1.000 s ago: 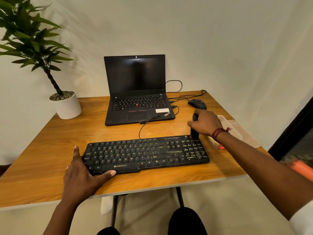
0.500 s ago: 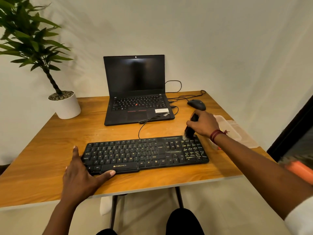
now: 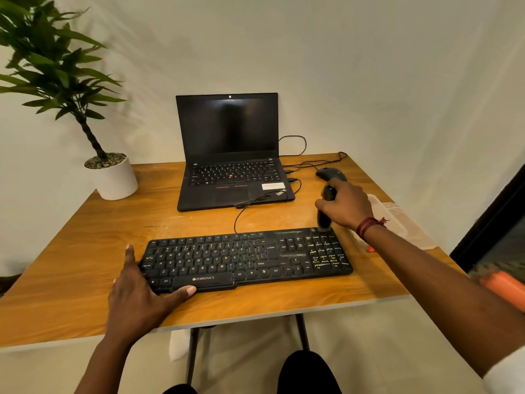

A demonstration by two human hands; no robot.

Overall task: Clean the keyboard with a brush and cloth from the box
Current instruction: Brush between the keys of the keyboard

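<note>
Both hands are at the keyboard (image 3: 244,257), which lies near the front edge of the desk (image 3: 71,265). Left hand (image 3: 136,294) rests flat with straight fingers against its left end (thumb along the front edge). Right hand (image 3: 345,206) grips a black brush (image 3: 323,218), bristles touching the keyboard's far right corner. A clear box (image 3: 397,220) stands just beside this hand. Behind are a laptop (image 3: 230,166) and a mouse (image 3: 329,174).
</note>
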